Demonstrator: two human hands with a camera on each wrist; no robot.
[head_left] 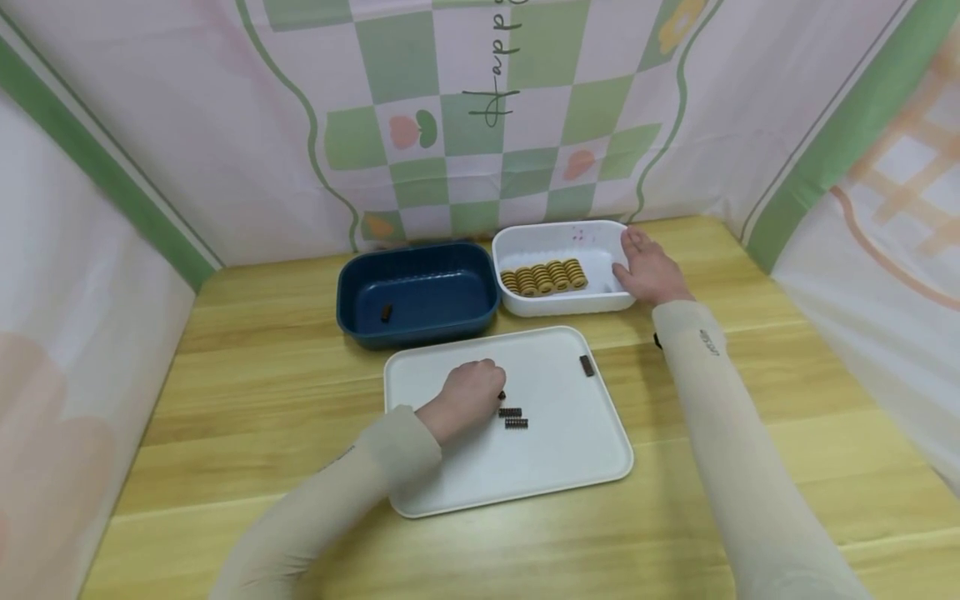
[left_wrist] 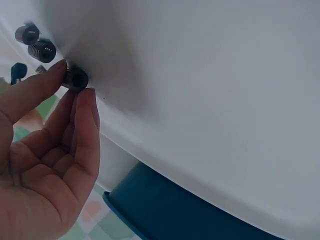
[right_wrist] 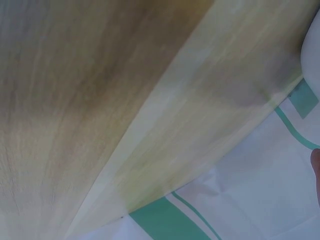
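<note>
Over the white tray [head_left: 570, 450], the left hand [head_left: 468, 396] pinches a dark coil spring [left_wrist: 76, 79] between thumb and fingertips, its hollow end showing in the left wrist view. Two more dark springs [head_left: 513, 418] lie side by side on the tray, close to that hand. Another dark spring [head_left: 587, 366] sits by the tray's right edge. The right hand [head_left: 651, 268] rests on the right end of the white bin [head_left: 570, 306], fingers extended along the rim and thumb toward the inside. A row of gold springs [head_left: 546, 277] fills the bin's left part.
Left of the white bin, a dark blue bin [head_left: 416, 336] stands against it with one dark spring [head_left: 386, 312] inside. Both bins are behind the tray on a wooden table [head_left: 255, 400]. Patterned cloth [head_left: 480, 125] hangs at the back and sides.
</note>
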